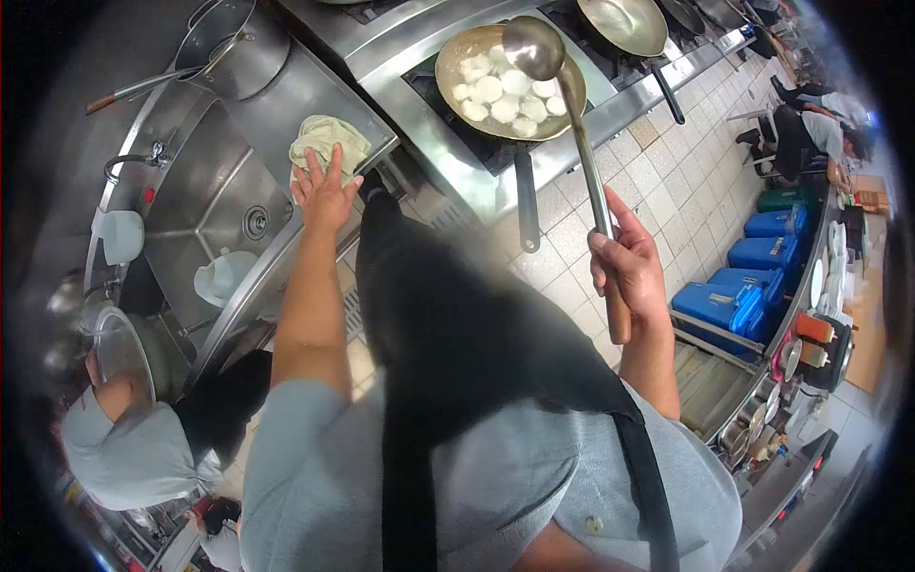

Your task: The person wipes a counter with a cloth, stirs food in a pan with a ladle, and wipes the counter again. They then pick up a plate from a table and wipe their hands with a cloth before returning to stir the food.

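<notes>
My right hand (pixel 631 257) is closed around the wooden end of a ladle (pixel 534 50) with a long metal handle. The ladle's bowl is over the far edge of a frying pan (pixel 515 100) on the stove. In the pan, several round white pieces (pixel 487 90) lie in a shiny liquid. My left hand (pixel 325 189) rests with its fingers spread on a crumpled pale green cloth (pixel 331 141), at the corner of the steel counter.
A steel sink (pixel 205 181) with a faucet (pixel 138 162) is on the left; a large pot (pixel 243 57) stands beyond it. Another frying pan (pixel 624 24) sits on the stove at right. Blue bins (pixel 724 303) line the tiled floor. A co-worker (pixel 143 448) stands at lower left.
</notes>
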Available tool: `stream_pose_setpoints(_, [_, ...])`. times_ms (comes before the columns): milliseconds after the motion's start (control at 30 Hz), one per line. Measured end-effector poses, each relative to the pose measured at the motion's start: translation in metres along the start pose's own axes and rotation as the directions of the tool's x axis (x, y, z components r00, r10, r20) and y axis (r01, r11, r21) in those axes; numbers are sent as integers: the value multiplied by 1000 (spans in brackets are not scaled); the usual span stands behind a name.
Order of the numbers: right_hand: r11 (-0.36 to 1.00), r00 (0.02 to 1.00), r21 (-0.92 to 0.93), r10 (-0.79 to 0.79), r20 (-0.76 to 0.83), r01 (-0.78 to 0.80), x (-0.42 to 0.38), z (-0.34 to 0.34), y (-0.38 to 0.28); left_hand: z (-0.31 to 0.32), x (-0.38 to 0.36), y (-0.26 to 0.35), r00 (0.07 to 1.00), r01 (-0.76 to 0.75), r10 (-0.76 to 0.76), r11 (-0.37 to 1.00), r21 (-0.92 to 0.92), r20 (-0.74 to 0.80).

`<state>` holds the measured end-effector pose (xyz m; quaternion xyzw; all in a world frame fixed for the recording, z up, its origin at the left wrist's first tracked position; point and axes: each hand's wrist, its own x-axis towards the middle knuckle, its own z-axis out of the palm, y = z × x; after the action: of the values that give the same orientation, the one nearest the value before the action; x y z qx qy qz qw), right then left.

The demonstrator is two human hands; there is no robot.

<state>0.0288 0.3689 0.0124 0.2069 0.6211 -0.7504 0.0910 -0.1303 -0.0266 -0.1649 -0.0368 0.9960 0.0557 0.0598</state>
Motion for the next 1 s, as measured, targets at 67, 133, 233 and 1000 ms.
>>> stream_pose_setpoints(67, [995, 999, -95, -32, -26, 30, 3, -3, 4, -1, 1, 0, 1000, 9, -9, 1000, 5, 16])
stream_pose_setpoints(133, [981, 997, -188, -65, -46, 55, 9, -5, 15, -3, 0, 1, 1000, 11, -11, 1000, -1, 20])
stream_pose_setpoints(233, [897, 980, -434, -151, -130, 80, 15, -7, 25, -3, 0, 0, 1000, 11, -10, 1000, -11, 22])
stream_pose_setpoints(1000, [946, 989, 303, 78, 122, -112, 8, 16, 8, -2, -1, -1, 1000, -18, 17, 1000, -5, -15])
